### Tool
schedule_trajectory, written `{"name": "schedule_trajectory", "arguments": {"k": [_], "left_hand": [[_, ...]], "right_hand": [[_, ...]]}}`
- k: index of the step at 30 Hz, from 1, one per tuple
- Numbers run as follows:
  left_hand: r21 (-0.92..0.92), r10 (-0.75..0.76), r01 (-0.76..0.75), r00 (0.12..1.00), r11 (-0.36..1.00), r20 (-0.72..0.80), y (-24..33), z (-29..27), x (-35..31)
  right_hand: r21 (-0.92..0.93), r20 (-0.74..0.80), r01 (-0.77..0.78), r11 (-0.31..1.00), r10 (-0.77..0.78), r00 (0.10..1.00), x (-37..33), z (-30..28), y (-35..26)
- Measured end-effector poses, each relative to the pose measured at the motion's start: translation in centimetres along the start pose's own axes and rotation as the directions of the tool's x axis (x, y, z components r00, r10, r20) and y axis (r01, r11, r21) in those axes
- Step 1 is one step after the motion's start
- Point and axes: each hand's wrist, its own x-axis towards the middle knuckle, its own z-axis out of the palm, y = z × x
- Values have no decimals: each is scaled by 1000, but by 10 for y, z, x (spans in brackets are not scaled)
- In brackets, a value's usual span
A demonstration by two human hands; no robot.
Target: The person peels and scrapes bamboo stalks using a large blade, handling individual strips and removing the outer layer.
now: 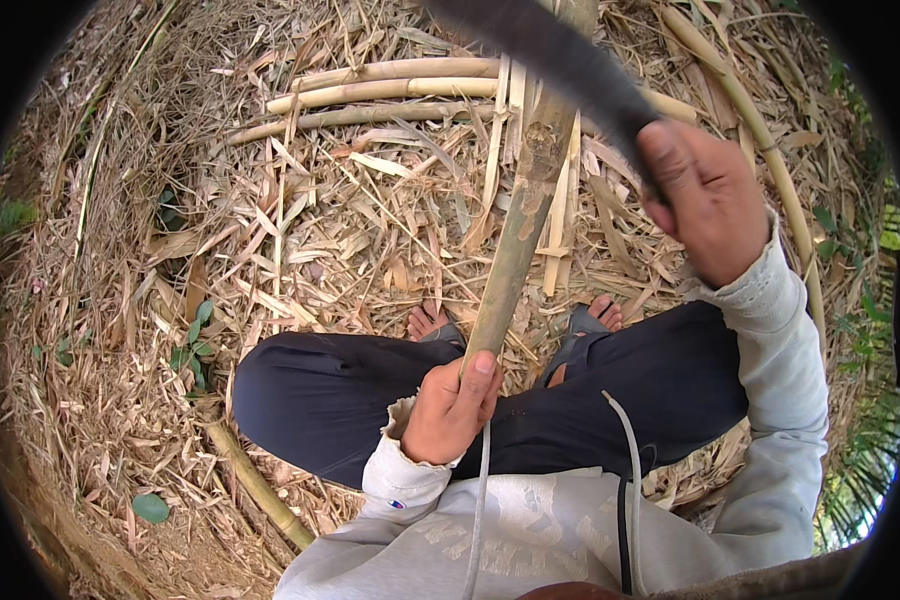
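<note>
My left hand (448,412) is wrapped round the near end of a bamboo pole (513,262), low in front of my lap. The pole slants away from me and slightly right, out past the top of the view, with a rough, scarred node partway along it. Raised at the upper right, my right hand (705,205) grips a machete, whose handle is mostly hidden by the fingers. Its dark blade (560,62) is blurred by motion and reaches up and left, across the far part of the pole in the view. I cannot tell whether blade and pole touch.
Several cut bamboo lengths (400,92) lie crosswise beyond my feet, with pale split strips (560,215) near the pole. A long curved bamboo stem (770,150) runs down the right, another piece (260,488) lies lower left. Dry leaves and shavings (350,230) cover the ground round my sandalled feet.
</note>
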Motion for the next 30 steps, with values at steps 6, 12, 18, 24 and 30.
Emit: {"name": "schedule_trajectory", "arguments": {"k": [6,12,18,24,30], "left_hand": [[9,6,-6,998,1000,-55,1,1,7],[-61,-83,82,996,995,-24,-1,-3,5],[-109,-79,86,995,990,65,4,-5,1],[-141,137,-128,989,982,55,7,-2,4],[-305,148,-115,985,945,87,46,-10,-3]], "right_hand": [[-291,64,167,942,-155,986,-1,12,4],[-227,134,93,970,-63,989,-2,15,7],[-324,414,153,934,-6,910,-21,29,-4],[-199,276,348,916,-289,917,-20,27,7],[-276,173,415,867,-380,909,-26,28,8]]}}
